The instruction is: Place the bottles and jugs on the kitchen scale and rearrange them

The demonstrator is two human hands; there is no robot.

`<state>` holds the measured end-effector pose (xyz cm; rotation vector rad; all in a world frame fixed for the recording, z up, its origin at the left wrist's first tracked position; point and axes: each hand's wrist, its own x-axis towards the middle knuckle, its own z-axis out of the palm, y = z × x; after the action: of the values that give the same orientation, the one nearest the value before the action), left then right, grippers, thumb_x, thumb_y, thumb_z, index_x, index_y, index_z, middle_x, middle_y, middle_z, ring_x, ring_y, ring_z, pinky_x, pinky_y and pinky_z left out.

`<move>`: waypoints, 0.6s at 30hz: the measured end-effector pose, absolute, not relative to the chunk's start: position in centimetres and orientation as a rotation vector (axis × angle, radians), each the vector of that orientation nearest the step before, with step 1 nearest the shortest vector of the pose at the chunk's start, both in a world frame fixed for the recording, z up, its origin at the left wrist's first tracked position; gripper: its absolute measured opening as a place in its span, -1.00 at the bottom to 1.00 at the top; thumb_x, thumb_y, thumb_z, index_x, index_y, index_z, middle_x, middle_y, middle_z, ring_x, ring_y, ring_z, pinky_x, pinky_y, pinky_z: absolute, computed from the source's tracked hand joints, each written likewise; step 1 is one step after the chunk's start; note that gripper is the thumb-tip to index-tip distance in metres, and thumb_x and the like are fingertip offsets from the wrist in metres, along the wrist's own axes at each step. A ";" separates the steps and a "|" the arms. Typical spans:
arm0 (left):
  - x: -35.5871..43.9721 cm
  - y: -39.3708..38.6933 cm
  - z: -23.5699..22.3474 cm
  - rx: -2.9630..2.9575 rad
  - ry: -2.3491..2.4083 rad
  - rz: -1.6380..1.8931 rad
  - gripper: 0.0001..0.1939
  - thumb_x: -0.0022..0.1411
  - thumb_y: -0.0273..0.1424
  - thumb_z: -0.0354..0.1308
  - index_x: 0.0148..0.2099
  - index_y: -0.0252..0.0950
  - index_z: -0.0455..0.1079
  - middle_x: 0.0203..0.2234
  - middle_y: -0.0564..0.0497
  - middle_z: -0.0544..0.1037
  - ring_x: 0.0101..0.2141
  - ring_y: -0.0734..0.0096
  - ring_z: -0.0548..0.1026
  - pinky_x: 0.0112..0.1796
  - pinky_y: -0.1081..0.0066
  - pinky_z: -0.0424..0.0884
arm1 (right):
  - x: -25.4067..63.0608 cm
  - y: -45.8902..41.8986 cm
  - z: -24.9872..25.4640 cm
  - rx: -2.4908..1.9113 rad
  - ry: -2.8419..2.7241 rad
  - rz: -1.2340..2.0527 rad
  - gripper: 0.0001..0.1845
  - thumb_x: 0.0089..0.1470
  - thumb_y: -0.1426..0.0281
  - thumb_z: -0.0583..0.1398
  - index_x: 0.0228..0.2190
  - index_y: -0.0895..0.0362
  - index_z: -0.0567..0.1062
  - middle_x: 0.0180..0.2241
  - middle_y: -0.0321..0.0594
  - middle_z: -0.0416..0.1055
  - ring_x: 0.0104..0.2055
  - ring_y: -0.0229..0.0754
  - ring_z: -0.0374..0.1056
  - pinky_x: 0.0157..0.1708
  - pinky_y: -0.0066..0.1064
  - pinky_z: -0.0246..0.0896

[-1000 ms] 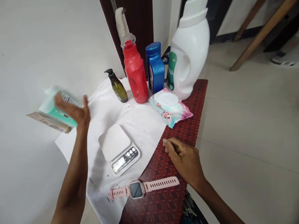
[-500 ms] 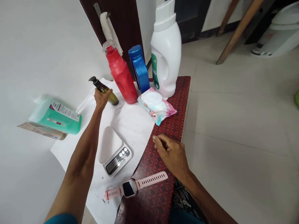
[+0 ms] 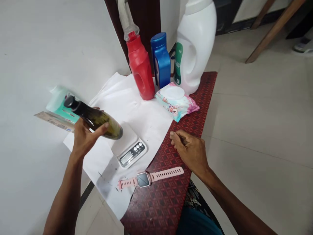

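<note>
My left hand is wrapped round a dark olive-green pump bottle, thumb along its near side. The bottle tilts, its black top toward the upper left and its base over the white platform of a kitchen scale; whether it touches the platform I cannot tell. My right hand rests with curled fingers at the red patterned table, and nothing shows in it. Between my arms lies a pink-strapped smartwatch, face up, partly on the white cloth.
Along the back stand a red bottle, a blue bottle and a large white jug, with a wipes pack before them. A green-liquid container and a beige tube are by the wall at left.
My left hand has lifted the pump bottle from beside the red bottle and brought it nearer, over the scale. My right hand keeps its place on the table. The view has shifted.
</note>
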<state>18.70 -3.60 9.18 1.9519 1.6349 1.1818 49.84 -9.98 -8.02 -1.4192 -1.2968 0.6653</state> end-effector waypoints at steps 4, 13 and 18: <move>18.7 -5.8 6.8 1.950 1.648 1.089 -0.24 0.00 -0.01 0.58 0.16 -0.28 0.54 -0.06 -0.17 0.70 -0.10 0.03 0.69 -0.05 0.08 0.66 | 49.8 -10.1 -7.7 -1.452 -1.307 0.665 -0.54 0.38 0.07 0.18 -0.50 0.03 0.49 -0.53 -0.26 0.56 -0.51 -0.15 0.46 -0.36 -0.31 0.26; 18.3 -5.9 5.7 1.998 1.507 1.053 -0.16 0.03 0.07 0.60 0.23 -0.19 0.44 0.08 -0.20 0.64 0.08 -0.09 0.63 0.06 -0.05 0.62 | 49.6 -10.1 -7.9 -1.480 -1.314 0.638 -0.55 0.36 0.06 0.17 -0.50 0.02 0.47 -0.53 -0.24 0.56 -0.50 -0.13 0.48 -0.33 -0.29 0.29; 17.5 -8.4 4.7 1.966 1.536 1.251 0.00 0.09 0.05 0.56 0.44 -0.07 0.25 0.35 -0.25 0.45 0.24 -0.13 0.54 0.20 -0.18 0.53 | 49.8 -10.0 -8.2 -1.480 -1.323 0.626 -0.55 0.37 0.05 0.16 -0.49 0.02 0.49 -0.54 -0.25 0.56 -0.51 -0.14 0.47 -0.35 -0.30 0.29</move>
<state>17.52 -8.40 4.70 1.9658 1.5358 1.2506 49.77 -10.03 -8.24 -1.4795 -1.3232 0.6263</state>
